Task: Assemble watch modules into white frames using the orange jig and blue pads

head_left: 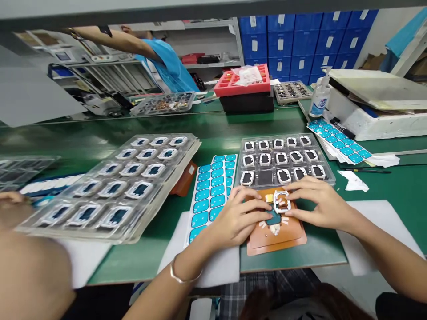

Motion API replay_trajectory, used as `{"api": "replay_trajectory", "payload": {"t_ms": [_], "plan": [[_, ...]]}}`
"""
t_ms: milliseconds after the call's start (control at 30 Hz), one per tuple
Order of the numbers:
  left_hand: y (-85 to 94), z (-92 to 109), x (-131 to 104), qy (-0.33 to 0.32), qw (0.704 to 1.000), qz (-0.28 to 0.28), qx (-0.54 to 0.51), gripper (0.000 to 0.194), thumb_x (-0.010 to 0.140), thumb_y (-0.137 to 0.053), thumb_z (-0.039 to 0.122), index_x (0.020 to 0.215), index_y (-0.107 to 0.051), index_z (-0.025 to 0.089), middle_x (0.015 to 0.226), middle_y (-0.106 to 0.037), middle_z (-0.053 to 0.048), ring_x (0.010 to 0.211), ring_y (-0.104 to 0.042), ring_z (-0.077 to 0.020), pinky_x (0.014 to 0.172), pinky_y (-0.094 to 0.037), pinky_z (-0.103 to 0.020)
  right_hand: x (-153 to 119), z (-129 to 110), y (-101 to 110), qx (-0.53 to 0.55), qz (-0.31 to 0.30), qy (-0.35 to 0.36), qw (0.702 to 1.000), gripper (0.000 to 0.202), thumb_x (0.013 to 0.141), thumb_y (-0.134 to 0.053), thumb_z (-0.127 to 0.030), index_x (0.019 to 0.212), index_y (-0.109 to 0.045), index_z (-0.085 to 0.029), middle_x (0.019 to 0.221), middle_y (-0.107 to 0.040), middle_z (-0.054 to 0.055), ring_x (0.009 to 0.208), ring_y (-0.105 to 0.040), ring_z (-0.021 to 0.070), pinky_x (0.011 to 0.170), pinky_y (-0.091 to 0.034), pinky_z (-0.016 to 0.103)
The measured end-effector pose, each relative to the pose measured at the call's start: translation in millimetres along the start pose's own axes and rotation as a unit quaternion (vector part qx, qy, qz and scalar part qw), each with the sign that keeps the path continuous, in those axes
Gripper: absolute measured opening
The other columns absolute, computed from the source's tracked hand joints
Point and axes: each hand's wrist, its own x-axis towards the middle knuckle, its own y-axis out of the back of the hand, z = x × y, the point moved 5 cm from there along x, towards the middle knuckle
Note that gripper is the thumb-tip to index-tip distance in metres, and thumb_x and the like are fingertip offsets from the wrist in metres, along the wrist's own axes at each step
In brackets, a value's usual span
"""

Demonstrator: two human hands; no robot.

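My right hand (310, 202) holds a small white frame (282, 202) by its right side, between thumb and fingers, over an orange-brown fixture (290, 235). My left hand (237, 215) lies at the left of the fixture, its fingertips at a dark green pad (274, 217) in the middle; what they grip, if anything, is too small to tell. A small yellow piece (269, 198) sits beside the frame. Behind the fixture, a clear tray (266, 177) holds rows of white frames with dark centres. Sheets of blue stickers (201, 206) lie left of my left hand.
Stacked clear trays (133, 222) of white frames stand at the left, near another person's arm (33, 266). Farther back are a red tray (242, 84), a pump bottle (320, 98), a white foam box (376, 124) and more blue stickers (343, 144). Someone in blue stands beyond.
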Motion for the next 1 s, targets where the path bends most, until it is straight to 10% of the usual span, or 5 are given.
{"api": "replay_trajectory", "payload": {"t_ms": [200, 1000], "plan": [[2.9, -3, -2, 0.128, 0.985, 0.113, -0.025, 0.040, 0.084, -0.067, 0.044, 0.119, -0.060, 0.025, 0.110, -0.067, -0.006, 0.104, -0.050, -0.0255, 0.092, -0.043, -0.046, 2, -11, -5, 0.024, 0.059, 0.054, 0.996, 0.018, 0.079, -0.075, -0.033, 0.090, -0.074, -0.019, 0.103, -0.076, 0.009, 0.084, -0.064, 0.0212, 0.074, -0.056, 0.040], [1.9, 2, -1, 0.147, 0.985, 0.087, -0.006, 0.043, 0.079, -0.072, 0.045, 0.116, -0.060, 0.027, 0.115, -0.062, -0.006, 0.109, -0.046, -0.0274, 0.094, -0.041, -0.049, 4, -22, -15, 0.022, 0.061, 0.088, 0.994, 0.015, 0.084, -0.071, -0.033, 0.093, -0.074, -0.021, 0.107, -0.075, 0.006, 0.080, -0.055, 0.0193, 0.068, -0.054, 0.036]]}}
